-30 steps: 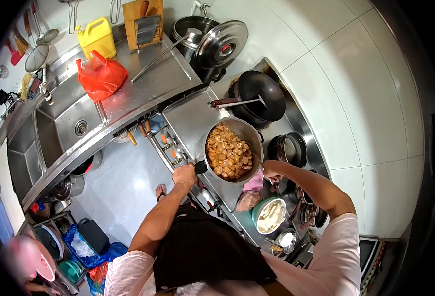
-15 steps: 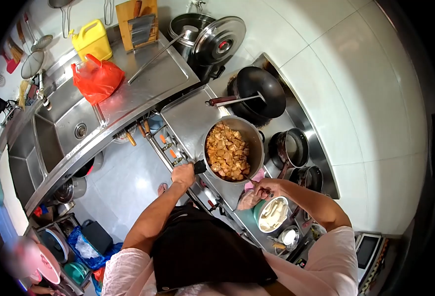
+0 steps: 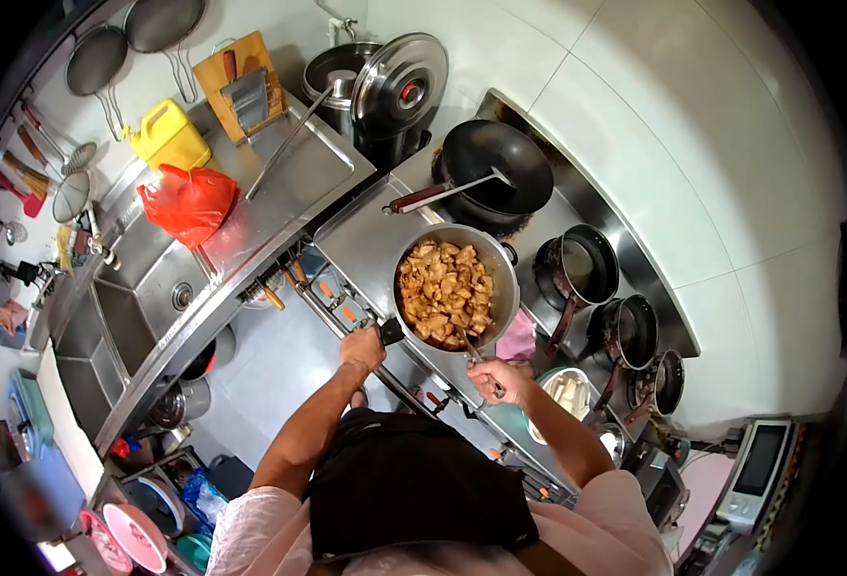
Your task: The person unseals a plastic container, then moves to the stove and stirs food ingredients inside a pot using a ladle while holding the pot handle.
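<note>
A deep metal pot (image 3: 507,288) holds browned chunks of food (image 3: 442,293), perhaps meat, in a light brown sauce. My left hand (image 3: 362,348) is closed around the pot's black handle (image 3: 391,332) on the near left side. My right hand (image 3: 498,379) grips a metal-handled utensil (image 3: 471,349) that slants over the near rim into the food. Its head is buried, so I cannot tell whether it is a spoon or a spatula. A pink cloth (image 3: 517,338) lies beside the pot, just beyond my right hand.
A wok (image 3: 500,168) with a red-handled spatula (image 3: 433,197) sits behind the pot. Several dark saucepans (image 3: 591,267) line the right. A bowl of white pieces (image 3: 570,392) stands under my right forearm. A red plastic bag (image 3: 188,204) lies by the sink (image 3: 145,293) at left.
The whole view has shifted and turned slightly. My right hand has moved left, nearer the pot's near rim, and the utensil stands at a different angle. My left hand stays on the pot handle.
</note>
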Demonstrator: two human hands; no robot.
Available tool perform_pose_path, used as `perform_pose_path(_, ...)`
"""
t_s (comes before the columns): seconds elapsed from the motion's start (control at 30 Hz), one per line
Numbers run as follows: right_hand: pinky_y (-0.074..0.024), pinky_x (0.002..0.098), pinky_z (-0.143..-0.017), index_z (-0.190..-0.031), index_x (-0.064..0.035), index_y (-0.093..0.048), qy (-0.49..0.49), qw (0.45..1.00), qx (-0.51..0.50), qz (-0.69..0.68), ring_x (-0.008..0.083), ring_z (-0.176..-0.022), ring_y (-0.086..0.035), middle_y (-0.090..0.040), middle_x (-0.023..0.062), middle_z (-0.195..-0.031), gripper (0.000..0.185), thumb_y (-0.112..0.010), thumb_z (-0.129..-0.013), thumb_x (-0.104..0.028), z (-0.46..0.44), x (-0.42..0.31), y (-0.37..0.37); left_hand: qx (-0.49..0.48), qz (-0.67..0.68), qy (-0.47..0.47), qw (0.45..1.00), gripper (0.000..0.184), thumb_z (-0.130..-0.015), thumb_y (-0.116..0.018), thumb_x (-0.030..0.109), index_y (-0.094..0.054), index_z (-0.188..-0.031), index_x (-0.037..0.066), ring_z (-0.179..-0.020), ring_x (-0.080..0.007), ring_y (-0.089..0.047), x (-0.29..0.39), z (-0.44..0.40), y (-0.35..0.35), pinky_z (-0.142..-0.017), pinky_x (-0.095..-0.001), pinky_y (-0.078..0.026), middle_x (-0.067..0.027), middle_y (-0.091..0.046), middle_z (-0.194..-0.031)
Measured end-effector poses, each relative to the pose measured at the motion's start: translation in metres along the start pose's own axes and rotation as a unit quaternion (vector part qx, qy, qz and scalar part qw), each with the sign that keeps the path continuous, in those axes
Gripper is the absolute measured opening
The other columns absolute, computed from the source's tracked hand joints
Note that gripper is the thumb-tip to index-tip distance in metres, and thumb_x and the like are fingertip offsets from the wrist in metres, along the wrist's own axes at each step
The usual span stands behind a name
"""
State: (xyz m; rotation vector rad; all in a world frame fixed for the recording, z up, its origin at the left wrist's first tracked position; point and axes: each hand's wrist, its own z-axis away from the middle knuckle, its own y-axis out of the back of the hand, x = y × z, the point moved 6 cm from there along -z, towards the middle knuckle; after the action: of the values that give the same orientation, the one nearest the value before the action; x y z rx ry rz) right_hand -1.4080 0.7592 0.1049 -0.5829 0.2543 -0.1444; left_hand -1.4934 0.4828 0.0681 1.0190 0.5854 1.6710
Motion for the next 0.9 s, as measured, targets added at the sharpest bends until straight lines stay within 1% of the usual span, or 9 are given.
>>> perform_pose_path(0.27, -0.0311, 0.0287, -0.036, -0.08, -0.0119, -0.049, 0.171, 0.971, 0.092, 0.142, 0.0113, -0.041, -0.046, -0.048, -0.0019, -0.06, 0.016, -0.064, -0.085, -0.01, 0.001, 0.019, 0.02, 0.015, -0.02, -0.008, 1.0, 0.028, -0.086, -0.055, 0.016, -0.066, -0.11, 0.006, -0.093, -0.0367, -0.07, 0.005, 0.005, 0.003, -0.082, -0.0453, -0.056, -0.0199, -0.072, -0.099)
perform_pose_path(0.5, -0.0372, 0.0331, -0.038, -0.087, -0.0045, -0.05, 0.212, 0.9, 0.194, 0.327, 0.0161, -0.043, -0.053, -0.051, 0.0037, -0.061, 0.016, -0.062, -0.083, -0.015, 0.034, 0.016, 0.032, 0.036, -0.013, -0.005, 0.999, 0.027, -0.086, -0.055, 0.016, -0.067, -0.108, 0.006, -0.092, -0.0369, -0.07, 0.001, 0.002, -0.001, -0.081, -0.0448, -0.056, -0.02, -0.072, -0.098)
perform_pose_path(0.6, -0.0478, 0.0417, -0.048, -0.093, 0.0021, -0.053, 0.241, 0.795, 0.314, 0.46, 0.0284, -0.05, -0.062, -0.059, 0.0147, -0.065, 0.024, -0.062, -0.082, -0.017, 0.056, 0.003, 0.023, 0.036, -0.01, -0.003, 0.999, 0.026, -0.087, -0.055, 0.016, -0.067, -0.108, 0.005, -0.093, -0.0365, -0.07, 0.003, 0.004, 0.0, -0.081, -0.0446, -0.056, -0.0202, -0.072, -0.099)
perform_pose_path(0.63, -0.0492, 0.0444, -0.054, -0.095, 0.0036, -0.054, 0.291, 0.698, 0.356, 0.548, 0.0326, -0.056, -0.063, -0.061, 0.0184, -0.068, 0.026, -0.062, -0.082, -0.018, 0.063, -0.003, 0.02, 0.036, -0.01, -0.002, 0.999, 0.026, -0.087, -0.055, 0.016, -0.067, -0.107, 0.005, -0.093, -0.0364, -0.07, 0.003, 0.004, 0.0, -0.081, -0.0445, -0.056, -0.0202, -0.072, -0.099)
perform_pose_path(0.7, -0.052, 0.0499, -0.064, -0.099, 0.0066, -0.055, 0.373, 0.46, 0.418, 0.689, 0.0409, -0.066, -0.066, -0.064, 0.0258, -0.074, 0.032, -0.063, -0.083, -0.02, 0.077, -0.005, 0.01, 0.036, -0.006, 0.001, 0.999, 0.026, -0.087, -0.055, 0.016, -0.067, -0.107, 0.005, -0.093, -0.0363, -0.07, 0.003, 0.005, 0.002, -0.082, -0.0443, -0.056, -0.0203, -0.072, -0.1)
perform_pose_path(0.73, -0.0509, 0.0538, -0.073, -0.101, 0.005, -0.054, 0.352, 0.46, 0.422, 0.697, 0.0456, -0.078, -0.066, -0.065, 0.03, -0.081, 0.037, -0.067, -0.082, -0.023, 0.082, -0.007, 0.009, 0.036, -0.005, 0.002, 0.999, 0.026, -0.087, -0.055, 0.016, -0.067, -0.107, 0.004, -0.094, -0.0362, -0.07, 0.003, 0.005, 0.002, -0.082, -0.0442, -0.056, -0.0203, -0.072, -0.1)
perform_pose_path(0.83, -0.0516, 0.0535, -0.072, -0.104, 0.0029, -0.05, 0.249, 0.513, 0.418, 0.707, 0.0451, -0.08, -0.066, -0.066, 0.0285, -0.081, 0.038, -0.067, -0.083, -0.024, 0.11, -0.017, -0.012, 0.036, -0.006, 0.002, 0.999, 0.026, -0.087, -0.055, 0.016, -0.067, -0.107, 0.004, -0.095, -0.0358, -0.07, 0.002, 0.003, 0.001, -0.082, -0.0442, -0.056, -0.0203, -0.072, -0.101)
perform_pose_path(0.87, -0.0509, 0.0547, -0.067, -0.105, -0.0019, -0.048, 0.241, 0.481, 0.423, 0.729, 0.0446, -0.072, -0.066, -0.066, 0.0246, -0.075, 0.037, -0.067, -0.084, -0.025, 0.116, -0.021, -0.013, 0.034, -0.008, 0.004, 0.999, 0.026, -0.087, -0.055, 0.015, -0.067, -0.107, 0.004, -0.095, -0.0357, -0.07, 0.001, 0.003, 0.0, -0.082, -0.0441, -0.056, -0.0202, -0.072, -0.101)
perform_pose_path(0.9, -0.0506, 0.0548, -0.066, -0.106, -0.0022, -0.048, 0.243, 0.476, 0.429, 0.728, 0.0446, -0.072, -0.066, -0.066, 0.0244, -0.075, 0.037, -0.068, -0.084, -0.024, 0.118, -0.025, -0.01, 0.031, -0.009, 0.007, 0.999, 0.026, -0.087, -0.055, 0.015, -0.067, -0.106, 0.004, -0.095, -0.0356, -0.07, 0.0, 0.003, -0.001, -0.082, -0.0441, -0.056, -0.0202, -0.072, -0.101)
